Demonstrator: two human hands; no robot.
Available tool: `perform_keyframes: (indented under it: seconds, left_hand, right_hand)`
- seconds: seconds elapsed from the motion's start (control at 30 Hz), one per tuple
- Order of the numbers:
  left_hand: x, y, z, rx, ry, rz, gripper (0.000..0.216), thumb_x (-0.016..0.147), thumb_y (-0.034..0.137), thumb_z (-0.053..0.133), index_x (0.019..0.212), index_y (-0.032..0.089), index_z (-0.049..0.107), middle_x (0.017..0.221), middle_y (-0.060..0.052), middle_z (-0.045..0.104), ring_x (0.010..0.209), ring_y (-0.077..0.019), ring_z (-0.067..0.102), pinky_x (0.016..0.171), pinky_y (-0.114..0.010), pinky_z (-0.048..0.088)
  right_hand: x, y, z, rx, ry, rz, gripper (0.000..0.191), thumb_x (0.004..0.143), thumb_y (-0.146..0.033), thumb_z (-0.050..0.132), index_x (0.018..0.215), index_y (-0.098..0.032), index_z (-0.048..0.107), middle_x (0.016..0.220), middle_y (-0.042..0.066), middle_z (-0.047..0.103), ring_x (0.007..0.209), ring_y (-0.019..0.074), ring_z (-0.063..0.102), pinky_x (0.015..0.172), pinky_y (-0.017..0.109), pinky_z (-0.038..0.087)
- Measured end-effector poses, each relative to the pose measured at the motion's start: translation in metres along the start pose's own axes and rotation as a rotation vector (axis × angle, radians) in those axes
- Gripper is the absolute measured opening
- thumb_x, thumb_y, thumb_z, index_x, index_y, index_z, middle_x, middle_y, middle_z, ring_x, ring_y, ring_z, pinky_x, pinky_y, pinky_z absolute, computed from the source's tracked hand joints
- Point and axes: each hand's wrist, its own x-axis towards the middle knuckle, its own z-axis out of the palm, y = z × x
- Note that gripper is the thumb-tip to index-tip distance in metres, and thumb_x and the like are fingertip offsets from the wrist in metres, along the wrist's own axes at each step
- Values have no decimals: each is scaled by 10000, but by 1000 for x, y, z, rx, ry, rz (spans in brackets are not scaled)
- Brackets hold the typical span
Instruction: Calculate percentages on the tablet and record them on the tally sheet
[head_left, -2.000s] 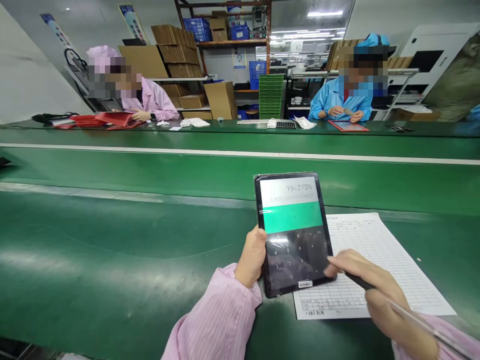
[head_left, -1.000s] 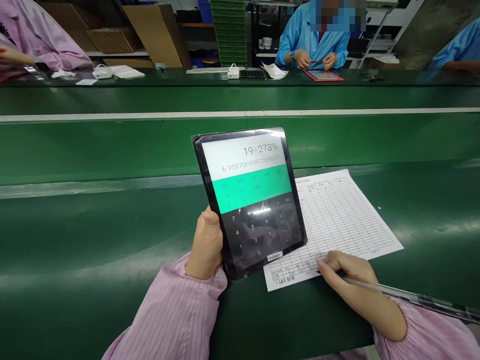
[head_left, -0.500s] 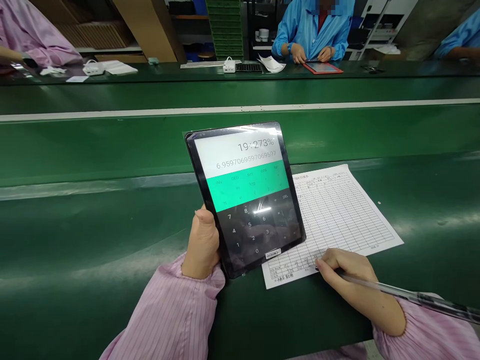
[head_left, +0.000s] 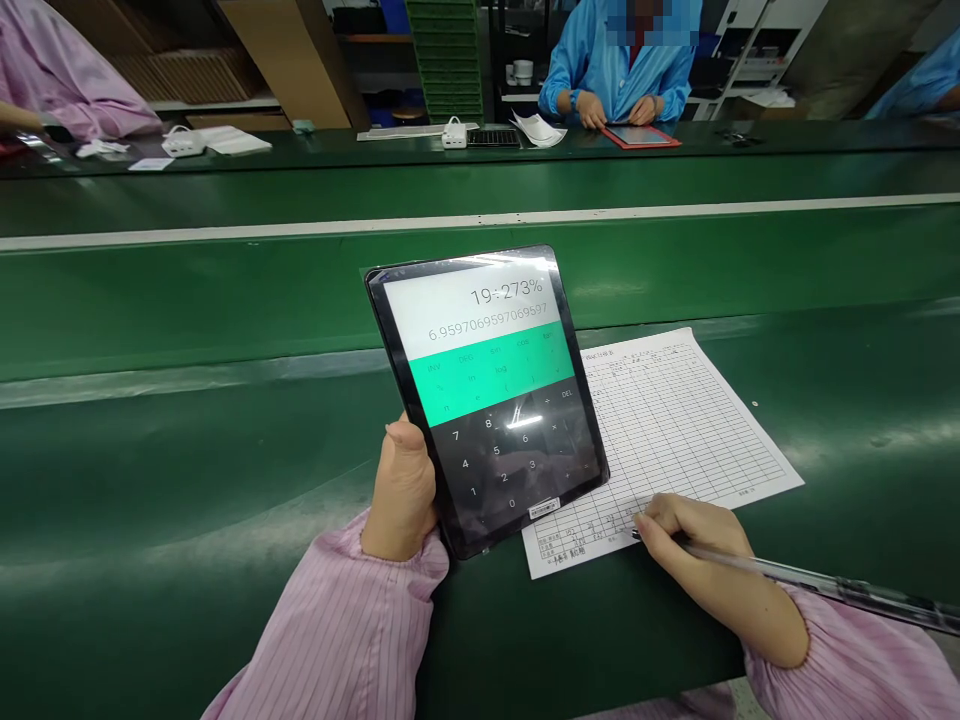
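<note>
My left hand (head_left: pixel 403 492) grips the lower left edge of a black tablet (head_left: pixel 487 390), held tilted above the green table. Its screen shows a calculator reading 19÷273% with a long result beneath. My right hand (head_left: pixel 701 555) is closed on a clear pen (head_left: pixel 810 578), whose tip rests on the bottom rows of a white printed form (head_left: pixel 675 425). The form lies flat on the table, partly under the tablet's right edge. Both my sleeves are pink with fine stripes.
A green conveyor belt (head_left: pixel 225 280) with a white stripe runs across beyond the table. On the far side a person in blue (head_left: pixel 622 70) handles a red-framed tablet (head_left: pixel 641 136); a pink sleeve (head_left: pixel 67 80) shows at the far left. Small white devices and papers (head_left: pixel 202 142) lie there.
Two seconds ago my right hand touched the tablet's screen; it has since dropped to the form with the pen. The view has tilted down, and the tablet sits slightly further left.
</note>
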Motion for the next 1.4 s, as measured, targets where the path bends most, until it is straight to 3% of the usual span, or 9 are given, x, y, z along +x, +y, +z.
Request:
perform_keyframes:
  seconds: [0.4, 0.6, 1.03, 1.4]
  left_hand:
    - [-1, 2, 2, -13, -4, 1, 841, 487, 802, 589, 1060, 188, 635, 918, -112, 697, 971, -368, 627, 686, -407, 591]
    - [-1, 1, 1, -27, -4, -1, 829, 502, 795, 589, 1072, 194, 634, 902, -104, 696, 987, -369, 621, 684, -408, 592]
    - [-2, 3, 3, -17, -36, -6, 869, 533, 794, 568, 1135, 169, 604, 860, -109, 705, 842, -328, 669, 645, -390, 587]
    - [-2, 2, 2, -24, -13, 7, 849, 515, 792, 582, 1102, 180, 623, 909, -108, 704, 885, -333, 661, 673, -389, 589]
  right_hand:
    - [2, 2, 0, -11, 7, -35, 350, 855, -176, 479, 544, -206, 324, 463, -48, 420, 387, 80, 425, 385, 193, 334]
    - [2, 0, 0, -24, 4, 21, 377, 871, -234, 465, 524, -210, 319, 451, -40, 424, 382, 88, 417, 371, 206, 333]
    - [0, 2, 1, -20, -18, 74, 357, 870, -255, 438, 545, -221, 294, 467, -32, 409, 400, 99, 399, 381, 227, 328]
    - [1, 2, 1, -6, -7, -30, 344, 867, -181, 459, 570, -207, 287, 479, -53, 385, 398, 81, 382, 389, 201, 309]
